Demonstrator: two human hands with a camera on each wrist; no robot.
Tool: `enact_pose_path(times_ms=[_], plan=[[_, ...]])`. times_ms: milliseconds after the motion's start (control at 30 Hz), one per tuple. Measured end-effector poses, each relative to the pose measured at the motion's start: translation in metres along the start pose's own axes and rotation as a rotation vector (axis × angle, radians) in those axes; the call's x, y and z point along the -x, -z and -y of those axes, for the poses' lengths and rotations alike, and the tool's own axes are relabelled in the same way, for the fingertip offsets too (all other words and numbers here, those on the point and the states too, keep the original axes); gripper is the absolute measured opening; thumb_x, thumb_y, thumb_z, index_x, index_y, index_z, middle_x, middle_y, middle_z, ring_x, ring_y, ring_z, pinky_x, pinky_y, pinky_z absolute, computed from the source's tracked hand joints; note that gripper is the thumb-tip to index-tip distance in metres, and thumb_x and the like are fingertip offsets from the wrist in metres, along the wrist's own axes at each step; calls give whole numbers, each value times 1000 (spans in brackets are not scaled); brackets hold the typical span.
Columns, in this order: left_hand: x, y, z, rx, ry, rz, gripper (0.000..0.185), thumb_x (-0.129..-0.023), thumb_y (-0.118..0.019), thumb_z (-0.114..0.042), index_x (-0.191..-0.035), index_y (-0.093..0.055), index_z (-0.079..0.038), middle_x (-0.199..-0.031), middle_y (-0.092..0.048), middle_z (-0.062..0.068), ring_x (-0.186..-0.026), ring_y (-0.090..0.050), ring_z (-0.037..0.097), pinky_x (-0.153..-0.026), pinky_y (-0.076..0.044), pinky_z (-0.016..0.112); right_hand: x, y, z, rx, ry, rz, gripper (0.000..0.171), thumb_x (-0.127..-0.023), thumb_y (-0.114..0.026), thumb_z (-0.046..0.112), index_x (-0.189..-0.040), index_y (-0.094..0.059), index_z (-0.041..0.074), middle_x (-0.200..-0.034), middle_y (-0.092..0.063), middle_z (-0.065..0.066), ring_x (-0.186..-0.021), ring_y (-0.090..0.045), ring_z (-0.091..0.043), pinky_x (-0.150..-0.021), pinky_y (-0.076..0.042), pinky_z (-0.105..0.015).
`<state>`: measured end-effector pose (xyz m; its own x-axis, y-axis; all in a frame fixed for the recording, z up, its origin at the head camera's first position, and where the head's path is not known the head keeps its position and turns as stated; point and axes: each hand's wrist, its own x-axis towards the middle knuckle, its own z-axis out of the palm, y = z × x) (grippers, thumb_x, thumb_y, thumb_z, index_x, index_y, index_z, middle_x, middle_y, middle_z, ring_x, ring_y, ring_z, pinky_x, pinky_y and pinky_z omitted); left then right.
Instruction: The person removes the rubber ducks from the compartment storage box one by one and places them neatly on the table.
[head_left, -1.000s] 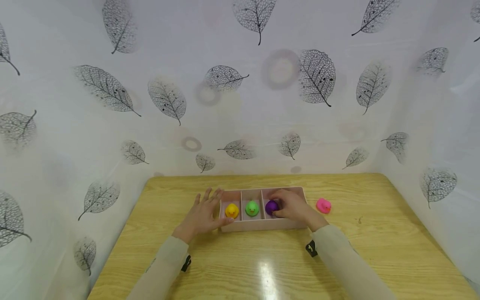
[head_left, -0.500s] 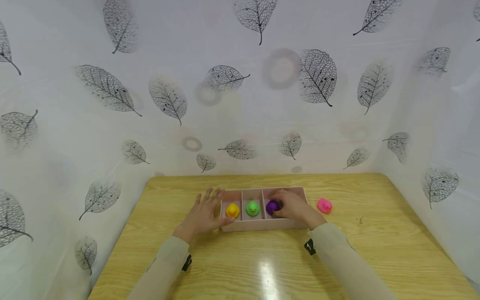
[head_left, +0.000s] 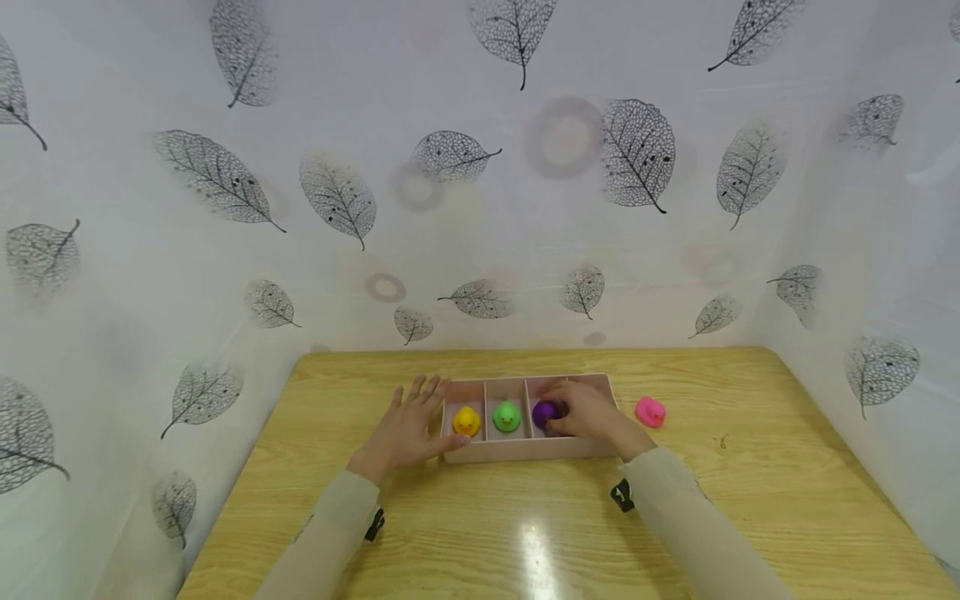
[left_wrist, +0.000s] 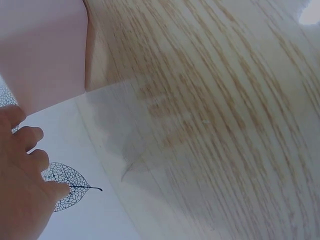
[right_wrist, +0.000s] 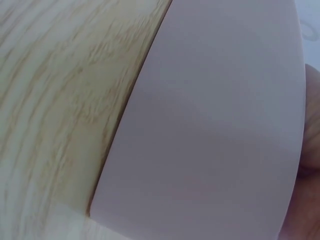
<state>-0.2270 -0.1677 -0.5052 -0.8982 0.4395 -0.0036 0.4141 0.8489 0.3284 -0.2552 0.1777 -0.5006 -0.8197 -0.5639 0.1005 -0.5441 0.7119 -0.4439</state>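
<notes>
In the head view a pale pink box (head_left: 517, 451) with three compartments stands on the table. A yellow rubber duck (head_left: 466, 422) sits in its left compartment and a green rubber duck (head_left: 506, 417) in the middle one. My right hand (head_left: 590, 413) reaches into the right compartment and grips a purple rubber duck (head_left: 546, 412), partly hidden by the fingers. At the box's left end lies my left hand (head_left: 403, 430), fingers spread and thumb along the front left corner. In the right wrist view the box wall (right_wrist: 205, 120) hides most of the right hand (right_wrist: 307, 165).
A pink rubber duck (head_left: 650, 412) lies on the wooden table (head_left: 480, 517), right of the box. White sheeting (head_left: 480, 225) with a leaf print hangs behind the table and along both sides. Dark straps show at both wrists.
</notes>
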Motion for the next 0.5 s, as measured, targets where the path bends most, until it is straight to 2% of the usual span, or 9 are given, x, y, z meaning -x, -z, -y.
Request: enact_pose_path(times_ms=[200,500], plan=[[0,2,-2,-6,6,14,105,-94,-54,-76,-170,-20,-13,-176,-19,17,-164,-10,43,-130,-9,70,0,0,-1,-5,24,-6,32,-88,-82,9,-118,-77,2,-130,-74,-12,-121,-69,-34,-106,-55,-50],[0,3,-2,-7,8,15,105,-94,-55,-75,-169,-21,-11,-176,-19,18,-164,-11,44,-130,-9,70,3,5,3,-21,14,-32,37,-88,-81,12,-124,-75,3,-128,-75,-12,-116,-71,-33,-102,-57,-50]])
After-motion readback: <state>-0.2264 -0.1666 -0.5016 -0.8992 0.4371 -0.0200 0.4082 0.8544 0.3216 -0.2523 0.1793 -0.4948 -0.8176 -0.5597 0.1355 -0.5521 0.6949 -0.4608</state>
